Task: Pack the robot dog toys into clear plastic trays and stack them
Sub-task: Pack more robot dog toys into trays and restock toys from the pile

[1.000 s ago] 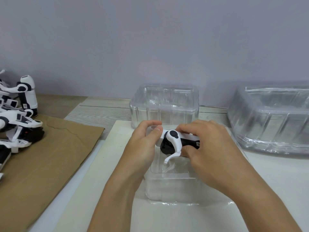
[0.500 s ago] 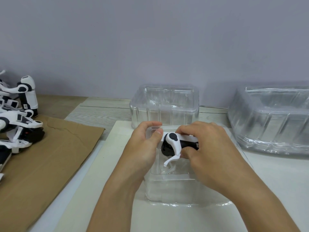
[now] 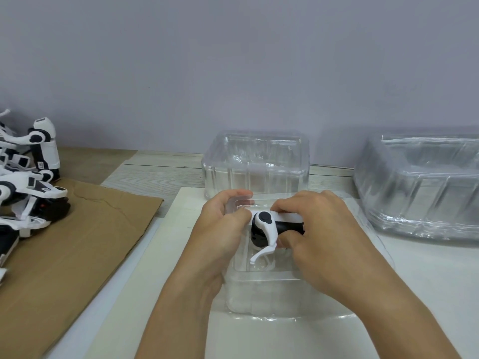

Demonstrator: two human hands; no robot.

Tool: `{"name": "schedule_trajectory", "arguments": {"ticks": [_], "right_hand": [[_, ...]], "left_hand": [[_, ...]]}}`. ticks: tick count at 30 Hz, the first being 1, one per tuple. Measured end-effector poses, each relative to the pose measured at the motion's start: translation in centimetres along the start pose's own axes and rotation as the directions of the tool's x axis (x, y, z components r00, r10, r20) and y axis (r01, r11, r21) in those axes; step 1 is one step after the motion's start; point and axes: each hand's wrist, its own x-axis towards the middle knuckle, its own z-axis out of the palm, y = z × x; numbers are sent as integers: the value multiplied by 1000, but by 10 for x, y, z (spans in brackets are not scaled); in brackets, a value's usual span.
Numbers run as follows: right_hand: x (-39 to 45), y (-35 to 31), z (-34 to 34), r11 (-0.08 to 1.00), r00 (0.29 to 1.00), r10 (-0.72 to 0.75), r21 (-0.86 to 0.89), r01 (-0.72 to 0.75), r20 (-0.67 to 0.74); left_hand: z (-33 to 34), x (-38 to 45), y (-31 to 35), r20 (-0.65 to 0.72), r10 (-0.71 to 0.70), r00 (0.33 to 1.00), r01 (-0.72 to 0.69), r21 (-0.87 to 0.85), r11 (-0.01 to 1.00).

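Both my hands, left and right, grip the robot dog toy mid-frame, lowering it to seat in the clear tray; spare trays wait behind.

Wooden table, brown cardboard, white sheet, clear trays

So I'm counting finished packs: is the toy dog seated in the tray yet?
Not yet. Both hands hold the toy dog at the top of the tray, its white leg hanging inside.
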Motion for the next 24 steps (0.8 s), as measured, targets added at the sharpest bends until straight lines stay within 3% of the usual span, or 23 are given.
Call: {"name": "schedule_trajectory", "arguments": {"ticks": [12, 19, 24], "right_hand": [[-2, -6, -2, 996, 996, 87, -39, -86, 35], [0, 4, -7, 989, 996, 14, 148, -1, -87], [-3, -3, -8, 971, 1000, -16, 238, 21, -23]], "left_hand": [[1, 1, 1, -46, 7, 999, -2, 112, 994], [1, -1, 1, -52, 1, 999, 3, 77, 997], [1, -1, 1, -48, 7, 999, -3, 85, 996]]}}
